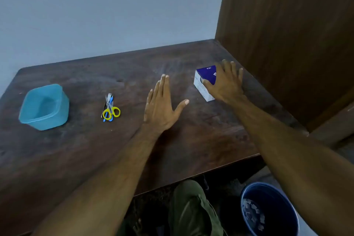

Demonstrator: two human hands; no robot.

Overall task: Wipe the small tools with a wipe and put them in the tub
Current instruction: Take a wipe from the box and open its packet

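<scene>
Tools (110,109) piled right of tub (44,107); left hand (162,109) flat, spread; right hand (224,84) gripping box (203,82).

A blue plastic tub (44,107), square with rounded corners and open at the top, is standing upright near the left edge of the desk (95,149). To its right, the small tools are lying together in a tight pile: yellow-handled scissors (111,110) are resting on top, a silver nail clipper (109,97) is poking out at the far end, and a blue-handled tool (111,101) is lying beneath. A white and purple wipe box (204,82) is sitting far right.
</scene>
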